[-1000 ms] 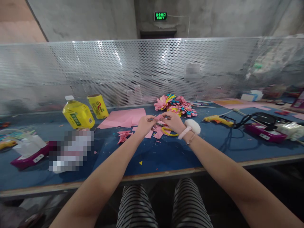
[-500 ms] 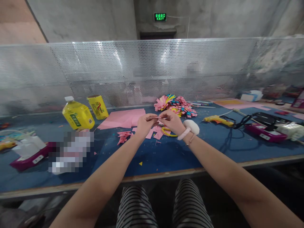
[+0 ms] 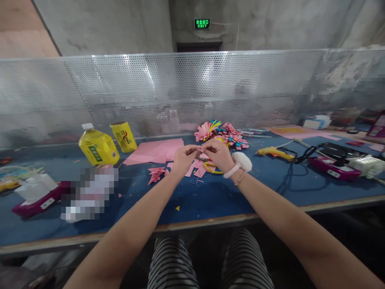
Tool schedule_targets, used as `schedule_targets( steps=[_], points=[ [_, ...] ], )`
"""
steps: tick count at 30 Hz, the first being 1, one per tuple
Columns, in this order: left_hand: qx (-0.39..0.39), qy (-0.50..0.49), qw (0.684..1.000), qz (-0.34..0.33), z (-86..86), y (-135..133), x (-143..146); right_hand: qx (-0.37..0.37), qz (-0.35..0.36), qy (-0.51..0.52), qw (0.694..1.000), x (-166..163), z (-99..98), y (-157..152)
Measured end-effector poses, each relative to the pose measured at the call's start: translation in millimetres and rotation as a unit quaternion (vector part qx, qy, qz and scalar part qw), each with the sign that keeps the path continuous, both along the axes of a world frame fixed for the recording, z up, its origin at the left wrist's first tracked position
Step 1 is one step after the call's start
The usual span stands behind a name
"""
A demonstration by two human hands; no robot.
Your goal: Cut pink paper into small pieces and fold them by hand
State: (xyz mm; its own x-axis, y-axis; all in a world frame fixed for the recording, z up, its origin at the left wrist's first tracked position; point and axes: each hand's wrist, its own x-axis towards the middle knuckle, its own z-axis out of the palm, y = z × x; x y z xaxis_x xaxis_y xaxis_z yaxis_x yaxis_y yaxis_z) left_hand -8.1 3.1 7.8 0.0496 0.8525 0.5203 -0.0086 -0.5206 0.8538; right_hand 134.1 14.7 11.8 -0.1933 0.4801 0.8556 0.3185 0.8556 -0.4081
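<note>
My left hand [image 3: 183, 159] and my right hand [image 3: 220, 155] meet above the table, fingertips pinched close together. Between them is a small piece of pink paper [image 3: 199, 150], mostly covered by the fingers. Under my right hand lie yellow-handled scissors [image 3: 213, 170], partly hidden, among cut pink paper pieces [image 3: 199, 171]. Left of these sit folded pink paper pieces [image 3: 156, 175]. Just behind my left hand, pink paper sheets [image 3: 152, 152] are spread. Beyond my right hand is a heap of paper flowers [image 3: 230, 135] in pink, yellow and blue.
At left stand a yellow liquid bottle [image 3: 98, 147], a cut yellow container [image 3: 124, 137] and a purple power strip [image 3: 36, 204]. To the right lie a yellow glue gun [image 3: 276, 153], cables and another purple power strip [image 3: 333, 168]. A perforated metal screen [image 3: 144, 96] borders the back.
The fingers have shifted slightly around the pink paper, which shows less now. The view has tilted a little; the things on the table stay put.
</note>
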Motion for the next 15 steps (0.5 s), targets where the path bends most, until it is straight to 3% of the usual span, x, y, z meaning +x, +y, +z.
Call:
schedule_targets(
  steps=[11,15],
  points=[
    [0.034,0.001,0.998,0.057,6.0,-11,5,-0.017,-0.031,0.046,0.998,-2,1.0,-4],
    [0.070,0.004,0.995,0.069,6.6,-12,6,-0.040,0.008,0.082,0.996,-3,-2.4,1]
  ],
)
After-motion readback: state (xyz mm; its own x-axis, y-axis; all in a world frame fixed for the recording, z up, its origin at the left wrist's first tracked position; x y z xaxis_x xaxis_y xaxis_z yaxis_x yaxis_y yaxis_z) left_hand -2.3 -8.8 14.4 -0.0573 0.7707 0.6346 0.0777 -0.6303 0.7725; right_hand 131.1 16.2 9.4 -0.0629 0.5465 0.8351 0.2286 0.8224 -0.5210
